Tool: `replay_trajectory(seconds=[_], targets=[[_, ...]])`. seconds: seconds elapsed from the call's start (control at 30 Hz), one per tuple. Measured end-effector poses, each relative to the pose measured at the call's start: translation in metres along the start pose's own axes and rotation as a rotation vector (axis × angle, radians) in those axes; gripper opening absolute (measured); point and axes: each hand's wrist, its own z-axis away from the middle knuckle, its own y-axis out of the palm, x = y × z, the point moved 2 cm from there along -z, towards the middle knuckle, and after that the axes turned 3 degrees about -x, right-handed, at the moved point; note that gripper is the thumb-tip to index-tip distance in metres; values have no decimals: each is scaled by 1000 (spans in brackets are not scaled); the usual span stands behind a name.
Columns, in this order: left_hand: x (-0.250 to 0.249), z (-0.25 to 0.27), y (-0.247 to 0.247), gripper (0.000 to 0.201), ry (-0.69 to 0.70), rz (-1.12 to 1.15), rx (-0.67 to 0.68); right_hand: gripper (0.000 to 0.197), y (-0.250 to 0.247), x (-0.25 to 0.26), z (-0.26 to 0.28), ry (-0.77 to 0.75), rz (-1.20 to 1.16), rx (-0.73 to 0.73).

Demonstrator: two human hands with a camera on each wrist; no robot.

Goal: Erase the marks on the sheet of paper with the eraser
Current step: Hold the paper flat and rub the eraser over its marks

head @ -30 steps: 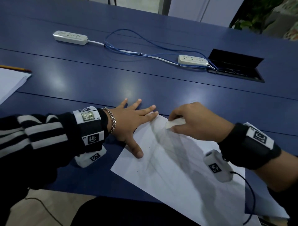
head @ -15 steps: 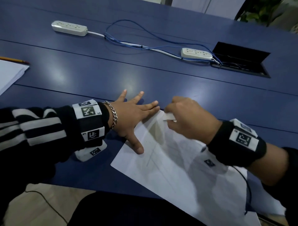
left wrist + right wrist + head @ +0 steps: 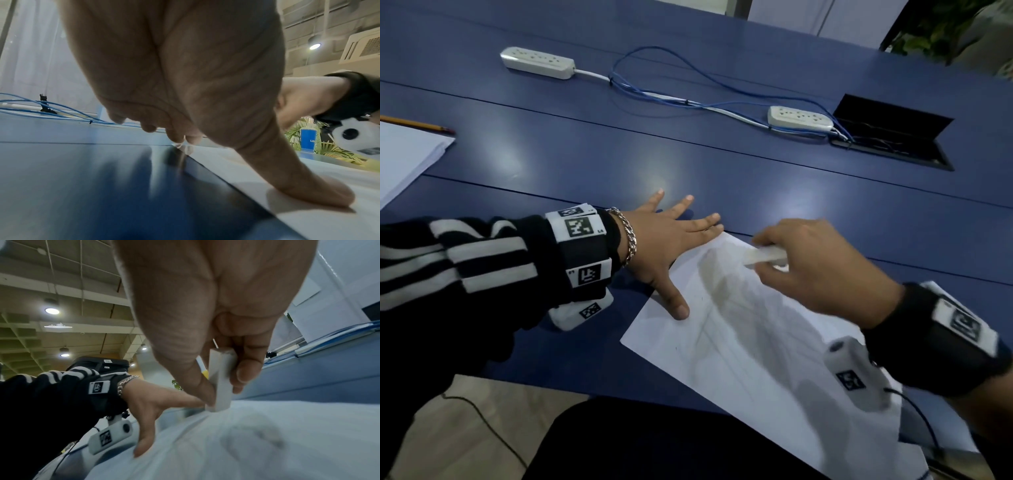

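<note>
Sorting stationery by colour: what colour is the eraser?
White; the eraser shows best in the right wrist view, pinched by the right hand.

Eraser (image 3: 765,256) blurred; pencil (image 3: 416,124) cut off.

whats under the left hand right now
The left hand lies flat, thumb and fingertips pressing the sheet of paper near its far corner, palm over the blue table. Any marks beneath the thumb are covered.
</note>
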Motion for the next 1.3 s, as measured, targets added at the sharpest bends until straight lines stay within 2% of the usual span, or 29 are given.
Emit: replay_trajectory(seconds=[0.13, 0.2, 0.37, 0.5, 0.63, 0.7, 0.77, 0.83, 0.87, 0.97, 1.03, 1.13, 1.2, 1.23, 1.3], targets=[[-4, 9, 1, 132, 71, 7, -81, 29, 11, -1, 30, 10, 22, 126], [-10, 16, 9, 126, 127, 35, -39, 28, 13, -3, 34, 11, -6, 114], [-14, 23, 23, 146, 136, 34, 53, 37, 12, 3, 26, -1, 39, 112], [-15, 22, 23, 157, 117, 35, 73, 32, 20, 41, 24, -194, -30, 159], [-13, 20, 24, 162, 84, 38, 87, 32, 24, 44, 11, -121, 3, 112], [-13, 20, 25, 163, 67, 20, 102, 29, 25, 54, 20, -168, -6, 97], [-15, 19, 24, 163, 60, -15, 120, 24, 31, 77, 43, -300, -3, 214], [-17, 19, 23, 164, 54, -36, 127, 23, 31, 83, 51, -353, 8, 331], [-17, 20, 23, 164, 49, -31, 129, 23, 28, 77, 44, -320, 8, 332], [-17, 20, 23, 165, 46, -7, 126, 24, 19, 47, 12, -153, 67, 146], [-17, 20, 23, 165, 43, -13, 123, 23, 20, 50, 17, -171, 72, 107], [-18, 20, 22, 165, 41, -49, 131, 16, 28, 87, 51, -375, 21, 278], [-17, 20, 22, 165, 41, -52, 134, 28, 24, 82, 46, -363, 10, 371], [-18, 20, 22, 165, 39, -43, 134, 34, 24, 70, 34, -324, 23, 317], [-18, 21, 22, 165, 33, -35, 130, 30, 18, 47, 13, -183, 92, 168]])
